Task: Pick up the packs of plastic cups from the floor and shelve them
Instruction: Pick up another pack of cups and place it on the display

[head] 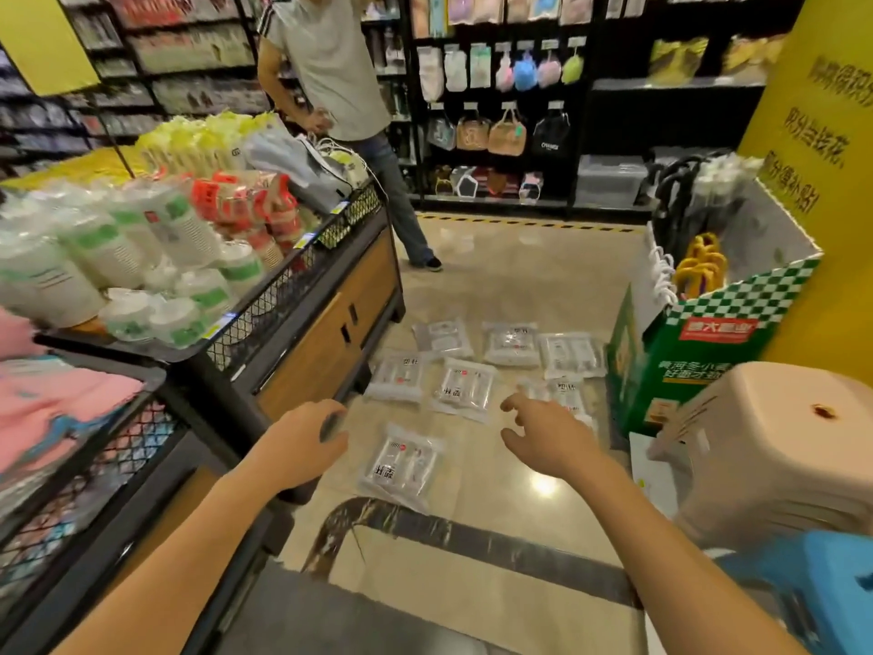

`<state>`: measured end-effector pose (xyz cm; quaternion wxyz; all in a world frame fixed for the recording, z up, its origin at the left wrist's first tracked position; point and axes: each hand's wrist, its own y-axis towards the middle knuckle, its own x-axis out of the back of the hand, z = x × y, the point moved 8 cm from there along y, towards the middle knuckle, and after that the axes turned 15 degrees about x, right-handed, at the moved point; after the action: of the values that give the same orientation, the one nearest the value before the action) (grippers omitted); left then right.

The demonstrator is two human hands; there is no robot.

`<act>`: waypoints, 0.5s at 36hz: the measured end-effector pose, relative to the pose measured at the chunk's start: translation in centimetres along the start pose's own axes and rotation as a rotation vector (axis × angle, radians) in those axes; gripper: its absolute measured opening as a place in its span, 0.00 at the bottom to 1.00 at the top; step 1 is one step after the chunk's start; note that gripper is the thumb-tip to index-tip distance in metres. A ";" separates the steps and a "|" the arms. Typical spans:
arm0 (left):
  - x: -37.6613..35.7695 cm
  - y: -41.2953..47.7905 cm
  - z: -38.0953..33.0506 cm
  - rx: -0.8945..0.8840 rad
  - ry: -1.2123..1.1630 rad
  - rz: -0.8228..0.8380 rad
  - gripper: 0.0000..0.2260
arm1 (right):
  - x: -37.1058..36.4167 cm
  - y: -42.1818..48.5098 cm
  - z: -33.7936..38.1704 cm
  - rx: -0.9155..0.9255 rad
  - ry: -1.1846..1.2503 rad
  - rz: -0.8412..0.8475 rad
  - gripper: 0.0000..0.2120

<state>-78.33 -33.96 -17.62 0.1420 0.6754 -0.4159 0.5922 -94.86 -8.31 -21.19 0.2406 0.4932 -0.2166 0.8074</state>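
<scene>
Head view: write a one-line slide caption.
Both hands, left and right, reach empty toward seven cup packs on the floor beside a display bin.

Clear, crinkly plastic packs of cups (pixel 400 467) lie on a glossy polished stone floor (pixel 510 271). The display bin (pixel 326 323) has wood-look panels and black metal mesh (pixel 278 295). The beige plastic stool (pixel 774 432) looks matt.

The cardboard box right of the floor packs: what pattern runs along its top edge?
A green-and-white check on the cardboard box, seen in the head view.
</scene>
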 end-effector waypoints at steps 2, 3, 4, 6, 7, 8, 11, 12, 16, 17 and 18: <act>-0.1 1.6 0.3 0.013 -0.016 0.004 0.20 | -0.4 1.7 -0.2 0.001 0.020 0.005 0.21; -0.1 2.5 0.6 0.021 -0.024 0.010 0.20 | -0.7 2.6 -0.2 0.001 0.028 0.010 0.21; -0.1 3.4 0.9 0.028 -0.032 0.013 0.21 | -0.9 3.5 -0.3 -0.001 0.033 0.017 0.22; -0.1 5.4 1.6 0.045 -0.040 0.022 0.21 | -1.4 5.6 -0.2 -0.001 0.031 0.033 0.21; -0.1 6.4 1.9 0.049 -0.042 0.025 0.21 | -1.6 6.8 -0.2 -0.001 0.030 0.041 0.21; 0.0 7.5 2.3 0.049 -0.047 0.026 0.21 | -1.7 7.9 -0.1 -0.004 0.028 0.047 0.21; 0.4 11.3 3.7 0.037 -0.074 0.040 0.21 | -2.1 11.7 0.1 -0.022 0.020 0.060 0.21; 0.6 12.7 4.1 0.031 -0.077 0.045 0.21 | -2.3 12.9 0.2 -0.033 0.020 0.064 0.21; 1.1 18.4 5.4 0.012 -0.093 0.073 0.22 | -2.9 17.2 0.3 -0.088 0.038 0.068 0.22; 1.2 19.8 5.5 0.005 -0.093 0.078 0.22 | -3.1 18.2 0.3 -0.099 0.044 0.065 0.22; 1.2 21.2 5.5 -0.005 -0.091 0.083 0.22 | -3.3 19.2 0.2 -0.107 0.051 0.061 0.22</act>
<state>-90.09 -51.22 -24.35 0.0998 0.6832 -0.4510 0.5655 -104.90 -24.18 -26.25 0.2473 0.4521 -0.2682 0.8139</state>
